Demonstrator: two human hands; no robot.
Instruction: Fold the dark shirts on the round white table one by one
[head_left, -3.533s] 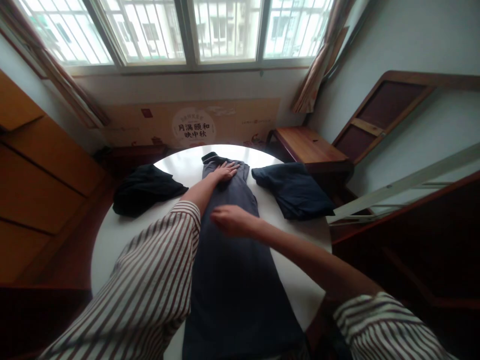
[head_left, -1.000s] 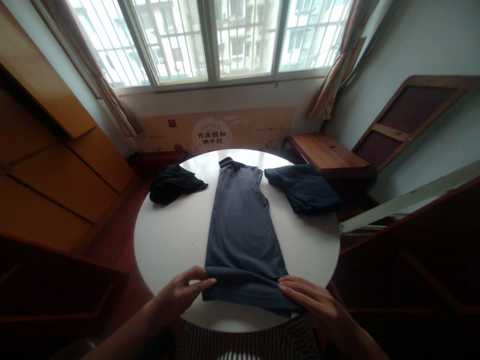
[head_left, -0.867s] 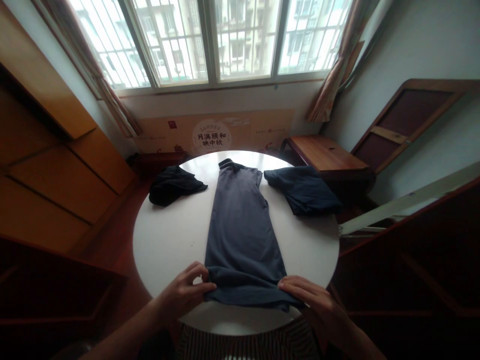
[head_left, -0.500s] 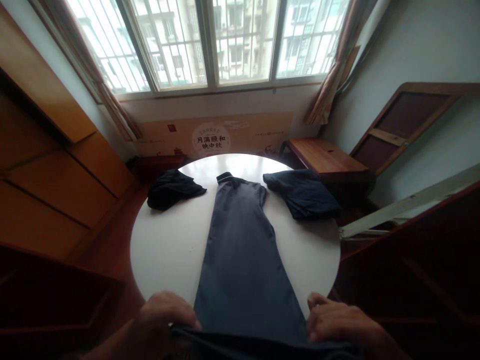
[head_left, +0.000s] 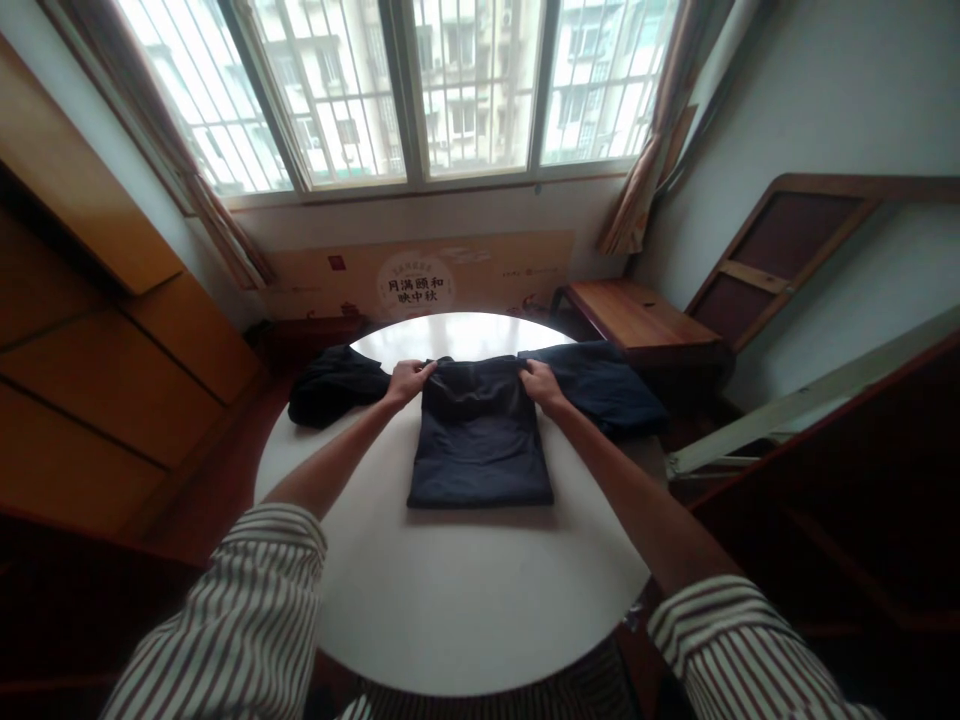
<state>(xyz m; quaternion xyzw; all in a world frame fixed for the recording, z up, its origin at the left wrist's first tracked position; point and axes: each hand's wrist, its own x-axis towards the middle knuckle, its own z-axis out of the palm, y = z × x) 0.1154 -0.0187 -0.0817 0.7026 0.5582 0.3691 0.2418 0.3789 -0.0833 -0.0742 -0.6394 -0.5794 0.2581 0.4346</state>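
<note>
While the left hand [head_left: 409, 381] and the right hand [head_left: 541, 384] stretch forward across a round white table [head_left: 450, 620], the fingers of each curl and pinch a far corner of a folded dark navy cloth garment [head_left: 478, 440]. Folded into a squarish block, the garment lies flat near the table's middle, slightly toward the window, with its sides running away from the person. Its near edge is straight and crisp, while its far edge rises in soft gathers between the hands. The dark cloth hides the creases, so the number of layers is hard to tell.

A crumpled black cloth bundle [head_left: 334, 385] sits just beside the left hand, and a folded navy garment [head_left: 607, 385] lies just beside the right hand, its end close to the block. Both forearms come out of brown-and-white striped sleeves [head_left: 232, 620]. Beyond the table stand a low reddish-wood bench [head_left: 637, 315] and a tan poster with Chinese lettering [head_left: 416, 285], beneath a barred window [head_left: 397, 90].
</note>
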